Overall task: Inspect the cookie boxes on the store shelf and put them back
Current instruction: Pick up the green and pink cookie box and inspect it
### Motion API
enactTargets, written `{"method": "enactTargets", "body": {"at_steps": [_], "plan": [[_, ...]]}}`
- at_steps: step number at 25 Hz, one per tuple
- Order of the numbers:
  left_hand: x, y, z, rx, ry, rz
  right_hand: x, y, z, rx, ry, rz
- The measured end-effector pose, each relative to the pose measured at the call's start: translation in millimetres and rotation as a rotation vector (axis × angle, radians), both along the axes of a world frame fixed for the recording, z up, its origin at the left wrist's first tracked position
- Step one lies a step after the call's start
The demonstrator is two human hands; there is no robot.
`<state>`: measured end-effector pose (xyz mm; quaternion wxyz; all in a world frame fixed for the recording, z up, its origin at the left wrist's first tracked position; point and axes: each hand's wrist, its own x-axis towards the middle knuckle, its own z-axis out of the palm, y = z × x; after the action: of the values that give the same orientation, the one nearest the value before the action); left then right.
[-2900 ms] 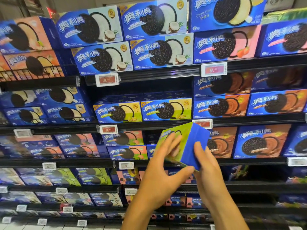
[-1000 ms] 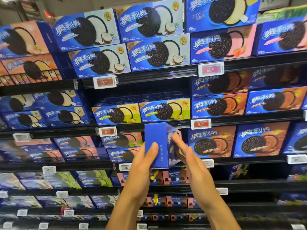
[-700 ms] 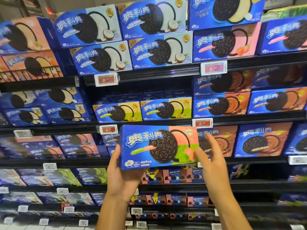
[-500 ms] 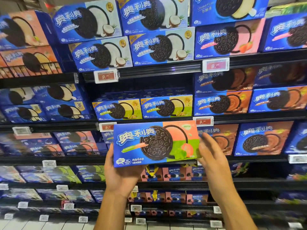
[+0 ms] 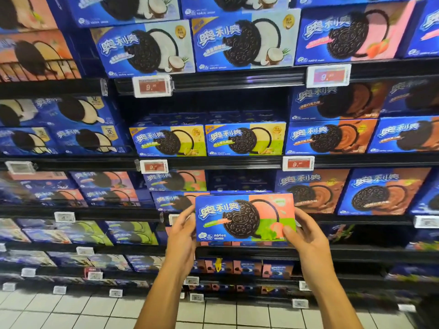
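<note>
so the cookie box (image 5: 244,218) is front-on now. a second ago it was turned end-on with its narrow blue side facing out, and since then it's been spun round to show the printed front and carried lower and to the right, toward the shelf. reads to me like the looking-over part is basically done and this is the putting-back part.

grip: left hand (image 5: 184,230) is wrapped around the box's left end, fingers curled behind it. right hand (image 5: 306,233) clamps the right end, thumb pressed on the front near the bottom corner. so both hands are closed on the same box, one at each end, and it's level.

where it sits: in the air in front of the shelf (image 5: 237,162), right by the dark gap (image 5: 240,180) between the stacked peach boxes (image 5: 175,189) on the left and the chocolate boxes (image 5: 308,189) on the right. that gap looks like its home. can't tell if the back edge is already in the opening.

next bit is probably sliding it straight in without bumping the neighbours.
</note>
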<state>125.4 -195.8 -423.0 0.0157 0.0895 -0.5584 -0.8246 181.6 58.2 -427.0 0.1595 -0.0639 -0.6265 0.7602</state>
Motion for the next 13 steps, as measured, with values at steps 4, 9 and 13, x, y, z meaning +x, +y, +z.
{"method": "enactTargets", "body": {"at_steps": [4, 9, 13], "plan": [[-20, 5, -11, -0.009, -0.084, 0.064, -15, -16, -22, 0.098, -0.081, -0.033], [-62, 20, 0, -0.287, -0.057, -0.067, -59, -24, -16, 0.243, -0.142, -0.144], [-96, 26, 4, -0.495, -0.019, -0.178, -97, -16, -18, 0.361, -0.194, -0.188]]}}
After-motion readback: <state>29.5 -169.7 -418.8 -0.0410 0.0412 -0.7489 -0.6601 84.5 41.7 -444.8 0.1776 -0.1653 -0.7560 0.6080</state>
